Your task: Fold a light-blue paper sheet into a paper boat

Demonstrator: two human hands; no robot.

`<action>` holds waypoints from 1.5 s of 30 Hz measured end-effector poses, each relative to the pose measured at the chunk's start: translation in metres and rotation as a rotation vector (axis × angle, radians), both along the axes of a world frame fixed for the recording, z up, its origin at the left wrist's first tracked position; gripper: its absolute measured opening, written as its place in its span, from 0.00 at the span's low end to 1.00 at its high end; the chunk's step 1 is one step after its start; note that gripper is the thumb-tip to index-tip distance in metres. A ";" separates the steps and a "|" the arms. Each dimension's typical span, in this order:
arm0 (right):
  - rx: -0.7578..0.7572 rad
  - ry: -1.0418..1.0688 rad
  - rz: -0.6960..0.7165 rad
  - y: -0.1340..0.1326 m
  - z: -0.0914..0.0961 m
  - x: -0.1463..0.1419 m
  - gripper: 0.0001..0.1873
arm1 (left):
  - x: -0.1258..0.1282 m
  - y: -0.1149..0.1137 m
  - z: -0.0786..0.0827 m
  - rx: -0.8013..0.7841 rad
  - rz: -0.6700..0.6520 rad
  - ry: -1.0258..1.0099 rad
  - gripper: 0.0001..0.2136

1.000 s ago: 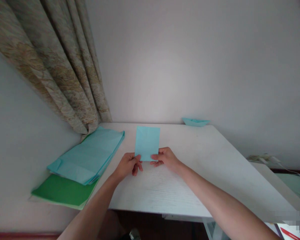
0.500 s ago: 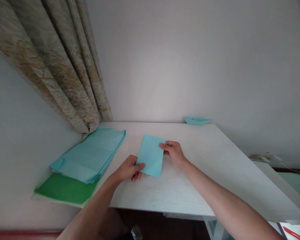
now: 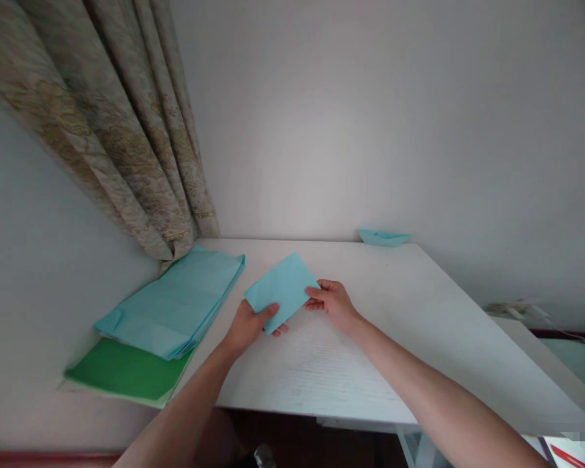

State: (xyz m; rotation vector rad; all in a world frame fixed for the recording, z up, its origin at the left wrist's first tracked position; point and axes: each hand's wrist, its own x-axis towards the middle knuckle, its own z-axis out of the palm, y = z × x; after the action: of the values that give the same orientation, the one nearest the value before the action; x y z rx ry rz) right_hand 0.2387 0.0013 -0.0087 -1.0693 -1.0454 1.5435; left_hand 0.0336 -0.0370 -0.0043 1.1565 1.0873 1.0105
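A folded sheet of light-blue paper [image 3: 283,286] is held above the white table, turned at a slant. My left hand [image 3: 251,324] grips its lower left side, thumb on top and fingers underneath. At the right corner my right hand [image 3: 332,302] pinches the paper between thumb and fingers. Far back on the table, by the wall, sits a folded light-blue paper boat [image 3: 384,238]. To the left of my hands lies a stack of light-blue paper [image 3: 175,302], resting partly on green sheets [image 3: 127,370].
The white table [image 3: 394,351] stands against a plain wall [image 3: 331,130]. A patterned curtain [image 3: 121,117] hangs at its back left corner. Cables [image 3: 521,309] lie beyond the right edge, and a white item with a red stripe [image 3: 572,452] is at lower right.
The folded paper has rotated from nearly upright to a slant, its top corner now pointing away. My left hand has moved slightly up and left with it; my right hand still pinches the paper.
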 end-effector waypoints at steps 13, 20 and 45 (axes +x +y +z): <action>0.229 -0.276 -0.195 0.010 -0.005 0.005 0.16 | -0.011 0.005 -0.012 0.013 -0.015 0.270 0.26; 0.367 -0.446 -0.310 0.011 -0.012 0.008 0.14 | -0.001 0.006 -0.013 -0.001 0.033 0.234 0.25; 0.252 -0.306 -0.217 0.002 -0.009 -0.001 0.29 | 0.018 0.003 -0.019 0.079 0.120 0.321 0.25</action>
State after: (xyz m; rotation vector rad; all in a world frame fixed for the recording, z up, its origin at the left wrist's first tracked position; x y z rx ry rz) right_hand 0.2380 0.0035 -0.0174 -1.2183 -1.2477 1.0645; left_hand 0.0521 -0.0342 -0.0229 1.3623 1.3940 0.9887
